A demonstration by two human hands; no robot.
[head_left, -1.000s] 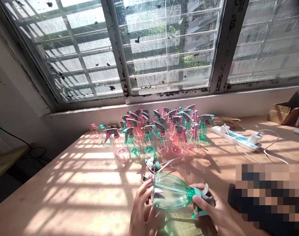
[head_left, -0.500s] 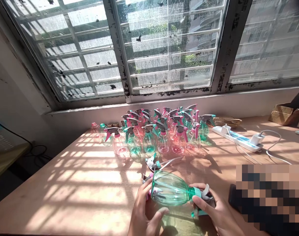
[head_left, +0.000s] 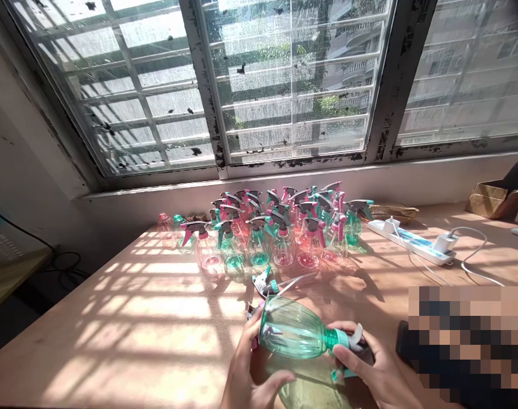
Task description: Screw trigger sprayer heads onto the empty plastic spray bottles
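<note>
A clear green spray bottle (head_left: 293, 329) lies tilted on its side between my hands, its base to the left. My right hand (head_left: 374, 363) is closed around its teal collar and grey sprayer head, thumb on the collar. Along the base rim, my left hand (head_left: 250, 363) has its fingers beside the bottle. The left thumb is spread away below it, so that hand is open. Just beyond lies a loose sprayer head (head_left: 265, 284) with teal parts and a pale tube. Another dark and pink part is mostly hidden behind my left fingers.
Several pink and green spray bottles (head_left: 259, 244) stand grouped before the window wall. Two bottles without sprayers (head_left: 178, 227) are at their left. A white power strip (head_left: 412, 241) with plugs and cables lies right. A dark object (head_left: 402, 341) sits beside a blurred patch.
The bottle has shifted slightly left and turned a little. My left thumb has moved slightly right, still apart from the bottle. My right hand keeps its grip on the sprayer end.
</note>
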